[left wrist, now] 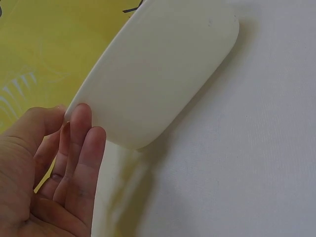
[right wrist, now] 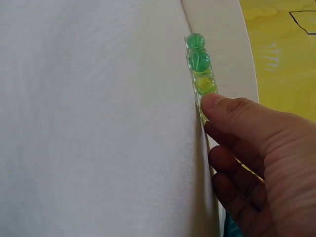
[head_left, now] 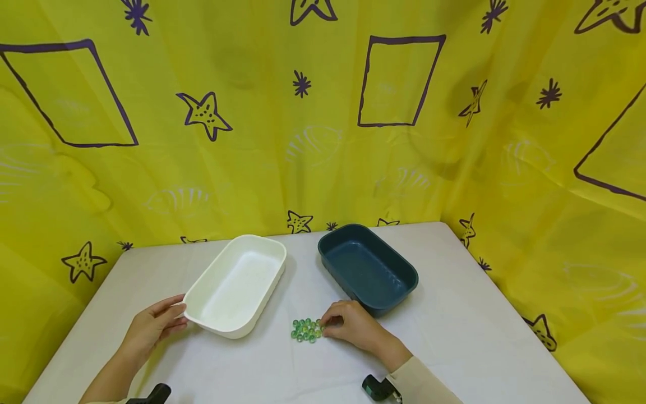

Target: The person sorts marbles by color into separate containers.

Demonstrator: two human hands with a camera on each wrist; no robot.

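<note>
My left hand [head_left: 148,328] holds the near left corner of a white rectangular tub [head_left: 241,283]. In the left wrist view its thumb is at the rim and its fingertips [left wrist: 82,111] lie against the outer wall. Right of the tub, a cluster of green and yellowish glass marbles [head_left: 305,330] sits on the white cloth. My right hand [head_left: 355,328] is at the cluster's right edge, thumb and index finger pinching a marble. The right wrist view shows this thumb [right wrist: 232,113] beside a row of marbles [right wrist: 199,60]; the pinched one is mostly hidden.
A dark blue-green tub [head_left: 368,269] stands behind my right hand. The white-covered table [head_left: 282,370] meets yellow patterned curtains [head_left: 252,168] at the back and sides. Black devices [head_left: 378,388] are strapped near both wrists.
</note>
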